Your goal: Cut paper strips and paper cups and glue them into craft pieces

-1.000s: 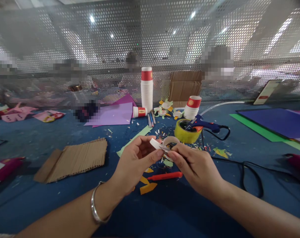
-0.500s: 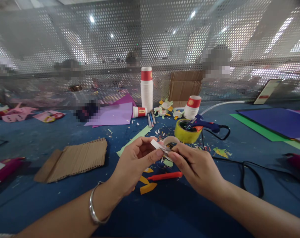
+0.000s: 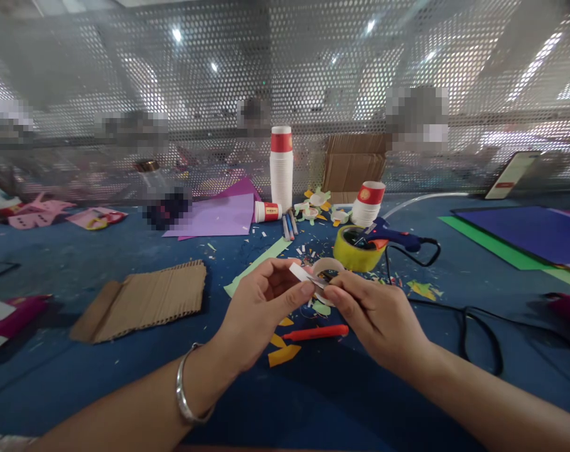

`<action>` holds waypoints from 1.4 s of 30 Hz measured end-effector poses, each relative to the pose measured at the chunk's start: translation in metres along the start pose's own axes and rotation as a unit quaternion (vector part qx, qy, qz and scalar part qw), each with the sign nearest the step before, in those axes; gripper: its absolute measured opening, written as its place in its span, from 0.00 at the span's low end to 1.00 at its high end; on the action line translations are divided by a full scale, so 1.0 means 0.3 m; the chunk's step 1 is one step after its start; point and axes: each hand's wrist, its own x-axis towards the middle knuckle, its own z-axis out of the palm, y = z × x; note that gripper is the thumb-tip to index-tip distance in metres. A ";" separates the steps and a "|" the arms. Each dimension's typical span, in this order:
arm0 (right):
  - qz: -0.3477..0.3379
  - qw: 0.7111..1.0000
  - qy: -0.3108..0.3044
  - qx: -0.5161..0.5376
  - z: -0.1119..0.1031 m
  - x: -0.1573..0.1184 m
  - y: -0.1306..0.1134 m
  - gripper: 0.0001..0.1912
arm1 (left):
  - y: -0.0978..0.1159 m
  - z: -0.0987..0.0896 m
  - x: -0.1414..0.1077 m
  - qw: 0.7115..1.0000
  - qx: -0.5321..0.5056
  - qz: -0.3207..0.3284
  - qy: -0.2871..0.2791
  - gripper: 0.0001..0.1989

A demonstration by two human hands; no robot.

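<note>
Head view: left hand (image 3: pixel 259 307) pinches white strip (image 3: pixel 300 272) over table (image 3: pixel 313 408), seemingly to steady it; right hand (image 3: pixel 383 314) closed on slim, half-hidden tool (image 3: pixel 317 280). Glue gun (image 3: pixel 393 237) propped on yellow roll (image 3: pixel 355 257), likely as stand.

From here I see a blue tabletop (image 3: pixel 139 389) with a perforated metal screen (image 3: pixel 209 75) along its far side, bright lights glinting through.

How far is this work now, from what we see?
The small green, white and orange paper figures look done. The left hand holds a white paper strip; the right hand, something thin, mostly hidden. The tall red-and-white paper cup stack looks unused; how much is left, I cannot tell.
</note>
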 end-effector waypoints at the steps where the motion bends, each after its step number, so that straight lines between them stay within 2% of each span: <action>1: 0.000 1.000 0.001 -0.001 0.001 0.000 0.000 0.20 | -0.001 0.002 0.000 1.000 0.000 0.003 0.002 0.17; 14: -0.005 1.000 0.004 -0.012 0.005 -0.002 0.012 0.17 | -0.006 -0.016 0.007 0.997 0.027 0.074 -0.016 0.18; 23: -0.035 0.999 -0.001 -0.041 0.007 -0.008 0.007 0.17 | -0.010 -0.012 0.005 0.996 0.056 0.067 -0.034 0.19; 30: -0.041 0.998 0.002 -0.047 -0.001 -0.001 0.000 0.19 | -0.002 -0.006 -0.003 0.997 0.057 0.042 -0.017 0.20; 34: -0.045 0.998 0.008 -0.052 -0.001 -0.001 0.003 0.19 | 0.003 -0.006 -0.002 0.997 0.059 0.049 -0.017 0.20; 42: 0.006 1.000 -0.001 -0.008 -0.002 -0.009 -0.007 0.20 | 0.010 -0.001 -0.007 0.990 0.098 0.098 -0.024 0.18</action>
